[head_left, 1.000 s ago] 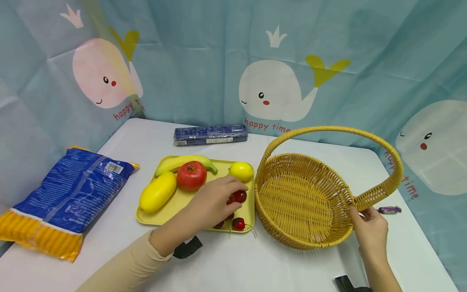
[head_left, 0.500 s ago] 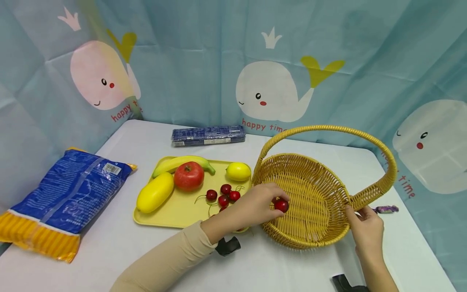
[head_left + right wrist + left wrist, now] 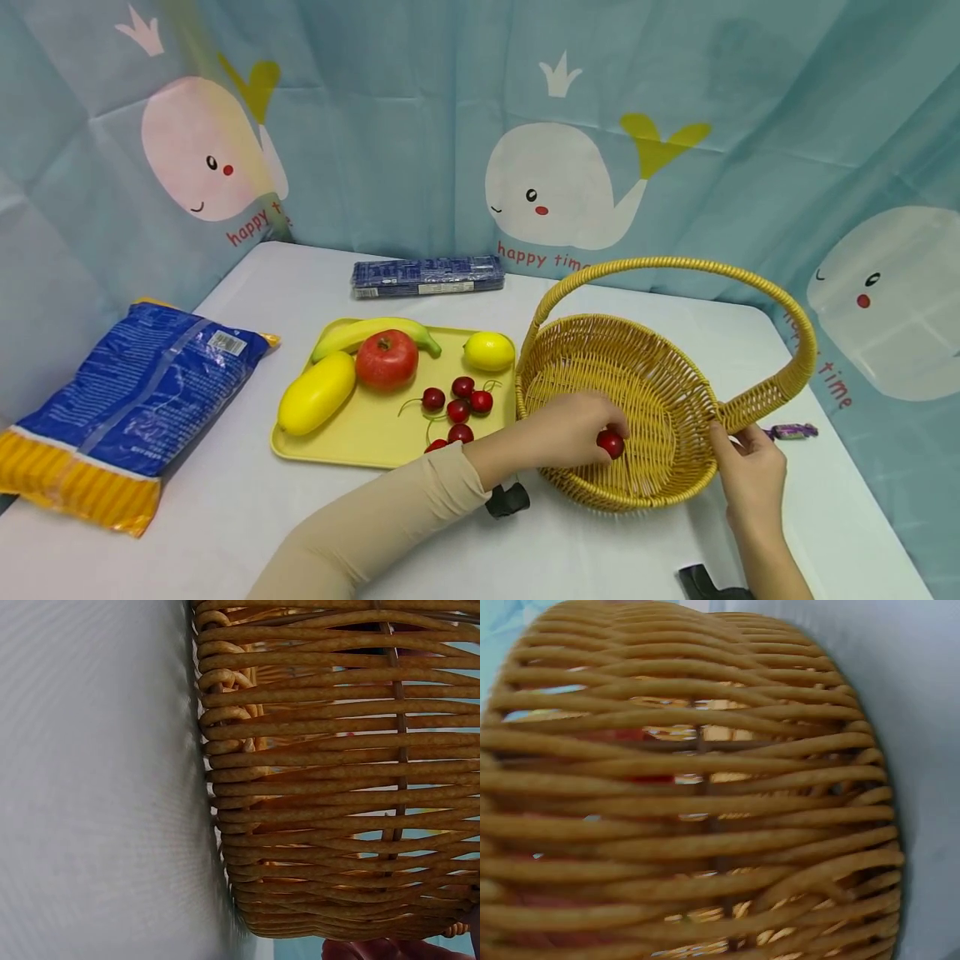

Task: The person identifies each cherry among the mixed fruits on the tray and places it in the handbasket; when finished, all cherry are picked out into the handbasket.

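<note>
In the head view my left hand (image 3: 573, 429) reaches over the near left rim of a woven basket (image 3: 712, 392) and pinches a dark red cherry (image 3: 611, 443) low inside it. On the basket's right side, below the tall arched handle, my right hand (image 3: 753, 471) grips the rim. Several more cherries (image 3: 458, 410), some with green stems, lie on a yellow tray (image 3: 360, 442) to the left; my left forearm overlaps the tray's near right corner. The left wrist view is filled by the basket's woven wall (image 3: 705, 802). Weave also dominates the right wrist view, with fingertips (image 3: 367, 950) at its bottom edge.
Also on the tray are a banana (image 3: 341, 337), a red round fruit (image 3: 387, 360), a yellow oval fruit (image 3: 317, 393) and a lemon (image 3: 489, 352). A blue-and-orange bag (image 3: 142, 417) lies left, a flat blue packet (image 3: 427, 277) behind, a purple-wrapped candy (image 3: 795, 432) right.
My left hand picked up a cherry from the tray and moved right with it, over the rim and into the basket. The right hand has kept its grip on the basket.
</note>
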Tool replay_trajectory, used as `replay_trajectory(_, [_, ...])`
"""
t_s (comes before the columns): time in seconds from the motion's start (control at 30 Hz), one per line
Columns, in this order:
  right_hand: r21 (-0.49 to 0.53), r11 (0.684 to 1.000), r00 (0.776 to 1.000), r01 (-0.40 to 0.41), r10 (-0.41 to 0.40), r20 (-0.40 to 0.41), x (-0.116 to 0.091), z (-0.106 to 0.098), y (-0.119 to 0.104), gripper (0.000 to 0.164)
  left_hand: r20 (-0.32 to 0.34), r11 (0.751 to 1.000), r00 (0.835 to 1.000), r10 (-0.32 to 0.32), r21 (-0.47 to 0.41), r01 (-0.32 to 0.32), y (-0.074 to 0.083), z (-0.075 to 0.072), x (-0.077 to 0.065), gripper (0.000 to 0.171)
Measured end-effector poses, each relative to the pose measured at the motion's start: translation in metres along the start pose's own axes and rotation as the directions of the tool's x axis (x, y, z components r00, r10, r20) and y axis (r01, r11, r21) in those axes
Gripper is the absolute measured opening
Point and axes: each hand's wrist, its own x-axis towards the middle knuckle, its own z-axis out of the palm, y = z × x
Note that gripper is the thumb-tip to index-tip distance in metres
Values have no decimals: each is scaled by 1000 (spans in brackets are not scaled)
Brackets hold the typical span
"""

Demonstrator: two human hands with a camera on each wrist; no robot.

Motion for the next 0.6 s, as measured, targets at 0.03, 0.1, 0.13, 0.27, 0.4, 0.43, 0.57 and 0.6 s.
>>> replay_trajectory(0.03, [3, 1000, 1000, -2, 2, -2, 0, 0, 0, 44, 17, 1000, 1000, -1, 0, 1, 1, 2, 2, 26])
replay_trajectory(0.1, [16, 1000, 1000, -4, 4, -7, 0, 0, 1, 43, 47, 1000, 999, -3, 0, 3, 1, 4, 5, 25])
replay_trajectory(0.13, [24, 1000, 1000, -2, 2, -10, 0, 1, 1, 43, 62, 1000, 998, -2, 2, 2, 1, 5, 6, 24])
replay_trajectory(0.27, [67, 998, 1000, 19, -18, -26, 0, 3, 2, 43, 104, 999, 995, -8, 34, 5, 0, 6, 10, 24])
replay_trajectory(0.4, [116, 993, 999, 27, -23, -38, 0, 4, 2, 42, 144, 996, 989, -23, 94, 10, -2, 7, 12, 27])
replay_trajectory(0.43, [134, 991, 999, 22, -17, -38, 0, 4, 1, 41, 156, 994, 987, -27, 107, 11, -2, 8, 13, 27])
replay_trajectory(0.57, [140, 990, 999, 6, -1, -33, 1, 3, 1, 41, 187, 989, 981, -47, 144, 20, -3, 10, 14, 26])
replay_trajectory(0.6, [125, 992, 1000, 7, -3, -31, 1, 3, 1, 41, 191, 988, 980, -50, 151, 21, -3, 10, 14, 26])
